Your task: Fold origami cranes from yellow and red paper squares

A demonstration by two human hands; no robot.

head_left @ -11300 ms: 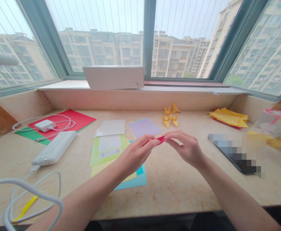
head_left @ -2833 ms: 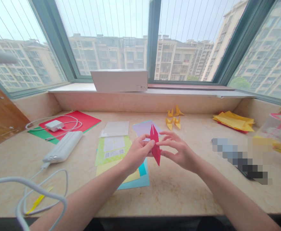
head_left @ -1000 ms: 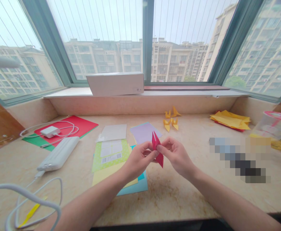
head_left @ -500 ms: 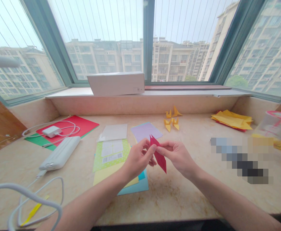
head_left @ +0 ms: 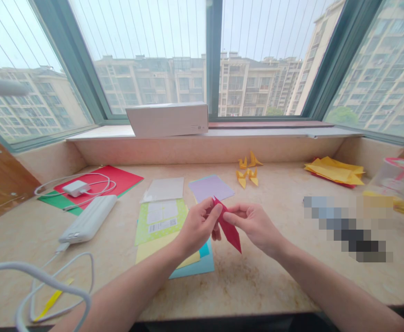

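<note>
A dark red piece of folded origami paper [head_left: 231,233], long and pointed at its ends, is held in the air over the counter. My left hand [head_left: 203,222] pinches its upper part between thumb and fingers. From the other side my right hand [head_left: 246,219] grips its right edge, thumb on the near face. Fingers hide part of the upper end. Behind the hands lies a stack of lilac paper [head_left: 211,187]. Several folded yellow paper cranes [head_left: 246,177] stand farther back on the counter.
Yellow sheets [head_left: 335,170] lie at the back right by a plastic cup [head_left: 402,182]. Left are a power bank [head_left: 88,219], a white cable [head_left: 38,272], red paper [head_left: 125,177] and a green packet [head_left: 162,223]. A white box [head_left: 167,121] stands on the sill.
The paper has turned slightly between my hands. Its two separate upper points now look like one, and the broad face shows more. Both hands keep hold.
</note>
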